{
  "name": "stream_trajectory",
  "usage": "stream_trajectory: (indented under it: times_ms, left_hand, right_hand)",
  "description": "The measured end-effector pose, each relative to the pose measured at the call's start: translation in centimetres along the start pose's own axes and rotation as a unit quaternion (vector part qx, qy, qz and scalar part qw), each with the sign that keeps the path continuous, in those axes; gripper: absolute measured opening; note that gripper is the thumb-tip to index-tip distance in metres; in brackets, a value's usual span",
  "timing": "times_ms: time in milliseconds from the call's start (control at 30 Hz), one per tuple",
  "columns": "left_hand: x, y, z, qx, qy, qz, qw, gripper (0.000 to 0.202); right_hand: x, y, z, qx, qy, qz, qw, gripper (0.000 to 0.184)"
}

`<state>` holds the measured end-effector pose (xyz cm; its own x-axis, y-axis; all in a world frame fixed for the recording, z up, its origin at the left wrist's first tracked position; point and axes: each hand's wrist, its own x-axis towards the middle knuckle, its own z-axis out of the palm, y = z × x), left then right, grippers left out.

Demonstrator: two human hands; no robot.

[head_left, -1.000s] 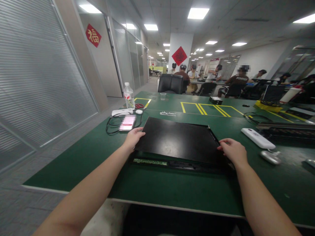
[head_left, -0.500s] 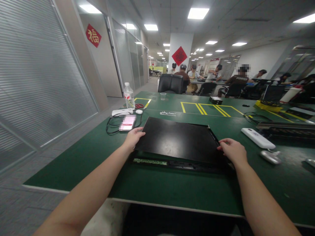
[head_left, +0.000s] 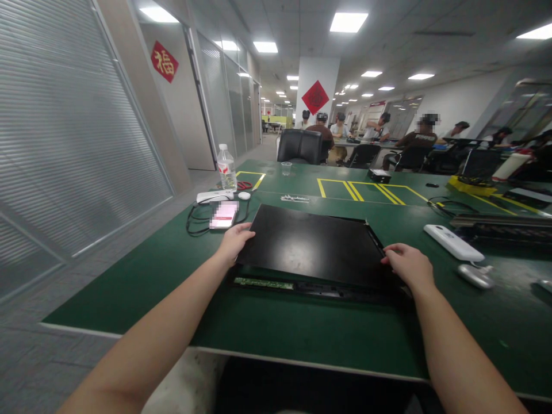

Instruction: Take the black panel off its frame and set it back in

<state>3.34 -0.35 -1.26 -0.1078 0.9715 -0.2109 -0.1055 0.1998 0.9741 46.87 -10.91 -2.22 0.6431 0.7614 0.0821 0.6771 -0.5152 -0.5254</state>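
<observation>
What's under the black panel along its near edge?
Below the black panel, held by the left hand and right hand, a narrow green circuit strip and a dark frame edge show on the green table. Anything farther back is covered.

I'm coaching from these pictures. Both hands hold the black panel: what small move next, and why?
Probably lift the black panel evenly with both hands: the left hand grips its left edge, the right hand its right edge, and its near edge sits above the green circuit strip.
</observation>
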Motion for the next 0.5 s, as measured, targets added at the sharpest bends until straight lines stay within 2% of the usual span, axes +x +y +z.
stream_trajectory:
  times_ms: [333, 500]
  left_hand:
    - [0.26, -0.1, 0.07, -0.033, 0.011, -0.005, 0.999, 0.048]
    - [0.79, -0.36, -0.05, -0.073, -0.002, -0.013, 0.997, 0.031]
  right_hand:
    - [-0.34, -0.49, -0.37, -0.004, -0.006, 0.008, 1.0, 0.026]
    - [-0.4, -0.56, -0.46, -0.01, -0.013, 0.005, 1.0, 0.027]
